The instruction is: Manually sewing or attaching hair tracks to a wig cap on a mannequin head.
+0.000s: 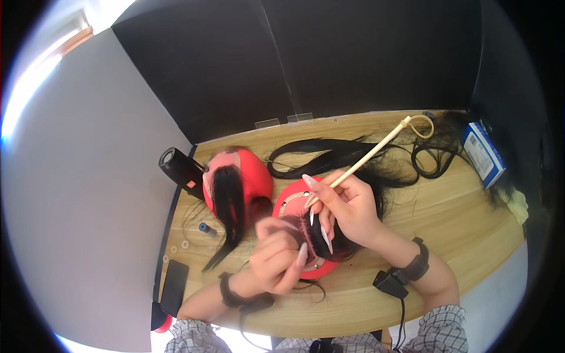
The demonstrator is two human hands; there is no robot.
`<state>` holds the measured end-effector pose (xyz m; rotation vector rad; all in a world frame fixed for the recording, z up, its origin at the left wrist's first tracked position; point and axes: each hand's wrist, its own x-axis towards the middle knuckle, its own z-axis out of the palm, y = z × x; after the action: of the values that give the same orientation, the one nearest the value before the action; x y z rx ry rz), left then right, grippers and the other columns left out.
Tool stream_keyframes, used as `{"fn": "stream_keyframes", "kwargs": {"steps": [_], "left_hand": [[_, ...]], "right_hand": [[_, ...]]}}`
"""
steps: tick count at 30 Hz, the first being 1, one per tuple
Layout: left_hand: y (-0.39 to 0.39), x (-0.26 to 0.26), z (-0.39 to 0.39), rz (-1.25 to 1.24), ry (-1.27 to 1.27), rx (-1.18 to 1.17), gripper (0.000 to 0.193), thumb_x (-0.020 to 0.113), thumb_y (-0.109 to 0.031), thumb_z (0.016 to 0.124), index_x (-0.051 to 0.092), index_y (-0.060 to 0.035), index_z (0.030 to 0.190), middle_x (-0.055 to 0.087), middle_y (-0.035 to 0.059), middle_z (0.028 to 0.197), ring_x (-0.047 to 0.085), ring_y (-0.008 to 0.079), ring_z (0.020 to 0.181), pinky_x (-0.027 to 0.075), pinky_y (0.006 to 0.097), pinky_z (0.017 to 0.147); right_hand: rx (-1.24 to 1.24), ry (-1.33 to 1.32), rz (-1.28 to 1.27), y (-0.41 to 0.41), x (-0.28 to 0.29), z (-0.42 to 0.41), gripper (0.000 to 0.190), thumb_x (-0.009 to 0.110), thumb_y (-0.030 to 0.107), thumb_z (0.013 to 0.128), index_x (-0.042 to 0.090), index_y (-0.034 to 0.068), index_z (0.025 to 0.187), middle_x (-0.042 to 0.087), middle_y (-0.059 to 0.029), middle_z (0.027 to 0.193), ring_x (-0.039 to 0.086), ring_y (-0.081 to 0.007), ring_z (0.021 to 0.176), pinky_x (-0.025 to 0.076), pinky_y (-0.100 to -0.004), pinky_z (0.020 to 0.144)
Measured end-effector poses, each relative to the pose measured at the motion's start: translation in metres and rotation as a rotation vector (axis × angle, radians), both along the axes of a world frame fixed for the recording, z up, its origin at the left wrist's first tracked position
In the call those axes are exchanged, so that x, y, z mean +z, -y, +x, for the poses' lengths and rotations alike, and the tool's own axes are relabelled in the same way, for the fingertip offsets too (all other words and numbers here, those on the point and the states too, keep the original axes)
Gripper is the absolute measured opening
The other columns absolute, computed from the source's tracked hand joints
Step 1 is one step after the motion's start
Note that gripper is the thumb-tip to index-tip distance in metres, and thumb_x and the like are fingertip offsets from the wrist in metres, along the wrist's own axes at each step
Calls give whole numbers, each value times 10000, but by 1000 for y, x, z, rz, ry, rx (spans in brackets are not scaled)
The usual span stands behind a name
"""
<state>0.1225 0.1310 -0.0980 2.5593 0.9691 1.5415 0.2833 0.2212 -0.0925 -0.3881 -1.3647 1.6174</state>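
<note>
My right hand [353,212] grips a pale, long-handled wig ventilating tool [370,154]. A beige elastic loop [426,128] is tied at its far end. The tool's lower tip is close to a lace wig cap [295,206] pinned on a red wig block [289,193]. Black hair [321,231] lies along a row on the cap, under my right fingers. My left hand [276,256], slightly blurred, rests curled at the cap's left side, beside dark hair. Whether strands are between its fingers is hidden.
A second red block [258,174] with lace and black hair stands left, by a black cylindrical speaker [178,170]. Loose black hair [309,154] lies behind. A blue-and-white box [483,154] is at right. A black phone [175,282] and small blue cylinder [206,229] lie left.
</note>
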Motion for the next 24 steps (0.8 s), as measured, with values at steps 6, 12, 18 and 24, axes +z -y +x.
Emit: {"fn": "stream_keyframes", "kwargs": {"steps": [6,12,18,24], "left_hand": [[-8,9,-9,-239,185,-179,184,509,14,846,562,20,670,522,65,624,505,199,561,333,544,1034],[-14,15,-18,-528,462,-436,362,411,-128,971,529,10,658,525,60,624,540,164,601,452,483,949],[-12,24,-22,-581,505,-413,351,392,-104,978,537,6,678,543,81,658,545,172,621,471,431,903],[-12,24,-22,-580,432,-414,338,395,-105,980,548,7,700,555,76,666,557,178,661,469,428,914]], "right_hand": [[-10,-56,81,5,8,1,170,518,143,979,539,-25,956,610,-102,728,553,-96,438,433,-200,348],[6,-116,82,11,15,7,151,512,101,976,561,-41,972,655,-139,794,578,-95,473,443,-196,389],[5,-175,154,13,26,13,158,512,87,973,577,-55,1000,679,-180,838,591,-105,476,457,-202,411],[-56,-169,309,19,41,25,150,521,56,961,604,-58,1012,689,-185,870,593,-100,486,459,-194,423]]}}
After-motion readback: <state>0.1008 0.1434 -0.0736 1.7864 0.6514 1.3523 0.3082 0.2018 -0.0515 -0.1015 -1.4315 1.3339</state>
